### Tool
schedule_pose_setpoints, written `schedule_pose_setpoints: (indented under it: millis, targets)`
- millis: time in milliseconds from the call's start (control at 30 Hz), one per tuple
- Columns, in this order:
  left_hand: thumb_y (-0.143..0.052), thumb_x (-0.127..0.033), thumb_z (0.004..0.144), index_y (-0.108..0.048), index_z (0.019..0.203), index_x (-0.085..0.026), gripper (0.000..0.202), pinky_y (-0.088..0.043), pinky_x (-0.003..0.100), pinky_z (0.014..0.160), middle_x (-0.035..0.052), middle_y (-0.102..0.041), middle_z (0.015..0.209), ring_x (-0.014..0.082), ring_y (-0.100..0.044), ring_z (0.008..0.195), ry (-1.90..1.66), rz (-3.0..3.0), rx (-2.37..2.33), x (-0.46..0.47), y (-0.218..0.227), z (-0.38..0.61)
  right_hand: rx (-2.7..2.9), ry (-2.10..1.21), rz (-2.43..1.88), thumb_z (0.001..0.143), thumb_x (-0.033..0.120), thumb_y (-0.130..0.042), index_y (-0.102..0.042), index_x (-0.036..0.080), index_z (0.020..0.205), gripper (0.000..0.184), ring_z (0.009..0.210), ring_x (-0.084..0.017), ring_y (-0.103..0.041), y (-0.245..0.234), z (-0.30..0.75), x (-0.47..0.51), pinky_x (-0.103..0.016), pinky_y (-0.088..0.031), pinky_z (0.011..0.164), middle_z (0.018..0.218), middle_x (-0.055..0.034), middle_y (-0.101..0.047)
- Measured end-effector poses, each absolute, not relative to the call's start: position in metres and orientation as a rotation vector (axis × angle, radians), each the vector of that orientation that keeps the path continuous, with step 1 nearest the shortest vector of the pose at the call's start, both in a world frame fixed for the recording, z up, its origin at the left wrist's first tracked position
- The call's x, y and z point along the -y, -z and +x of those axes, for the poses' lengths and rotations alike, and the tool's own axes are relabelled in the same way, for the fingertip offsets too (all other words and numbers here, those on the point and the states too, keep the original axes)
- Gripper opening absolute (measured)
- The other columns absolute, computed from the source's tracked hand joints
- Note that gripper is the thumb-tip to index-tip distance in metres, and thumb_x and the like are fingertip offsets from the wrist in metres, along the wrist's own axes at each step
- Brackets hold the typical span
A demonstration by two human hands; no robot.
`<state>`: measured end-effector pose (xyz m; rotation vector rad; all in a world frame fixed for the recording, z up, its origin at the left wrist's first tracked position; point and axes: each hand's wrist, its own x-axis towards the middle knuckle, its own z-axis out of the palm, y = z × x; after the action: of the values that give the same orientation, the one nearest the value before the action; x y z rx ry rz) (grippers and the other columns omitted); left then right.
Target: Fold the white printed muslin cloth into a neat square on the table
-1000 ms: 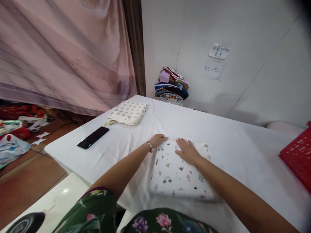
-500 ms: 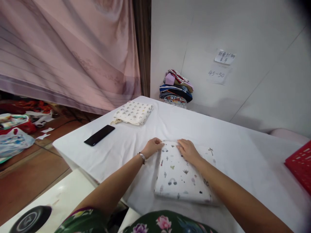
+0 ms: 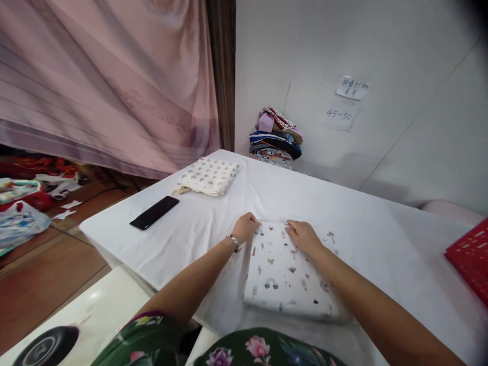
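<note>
A folded white cloth [image 3: 284, 277] printed with small cacti and rainbows lies on the white table [image 3: 213, 223] in front of me. My left hand [image 3: 246, 226] is at its far left corner, fingers curled on the edge. My right hand [image 3: 303, 236] rests on the cloth's far edge, fingers bent and pressing down on the fabric. A bracelet is on my left wrist.
A second folded patterned cloth [image 3: 209, 176] and a black phone [image 3: 154, 212] lie at the table's left. A stack of folded fabrics [image 3: 276, 136] sits against the wall. A red basket [image 3: 470, 256] stands at the right edge. Pink curtain and floor clutter are to the left.
My right hand slid right along the cloth's far edge. My left hand's fingers curled onto the cloth's corner. The cloth itself stayed in place.
</note>
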<state>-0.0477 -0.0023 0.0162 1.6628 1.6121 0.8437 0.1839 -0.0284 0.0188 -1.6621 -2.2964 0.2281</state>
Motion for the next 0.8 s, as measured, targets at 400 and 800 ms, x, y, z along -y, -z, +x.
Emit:
schedule_pose_setpoints:
  millis: [400,800]
  targets:
    - [-0.049,-0.016,0.074,-0.053,0.076,-0.020,0.006,-0.043,0.029,0.080,0.0044,-0.057,0.094,0.0167,-0.054,0.090,-1.100,2.198,-1.426,0.039,-0.009,-0.054,2.194,-0.165,-1.711,0.085,0.030,-0.042,-0.059,0.021,0.110,0.032,0.108,-0.024,-0.052,-0.010,0.237,0.041,-0.040,-0.032,0.096,0.116,-0.0076,-0.060]
    - [-0.056,-0.026,0.070,-0.052,0.068,-0.019,0.008,-0.036,0.023,0.055,-0.0020,-0.056,0.066,0.0115,-0.051,0.059,-0.895,1.656,-1.716,0.021,-0.018,-0.047,1.663,-0.354,-1.970,0.079,0.041,-0.044,-0.055,0.020,0.120,0.048,0.112,-0.024,-0.051,-0.002,0.283,0.062,-0.039,-0.039,0.097,0.125,-0.0071,-0.054]
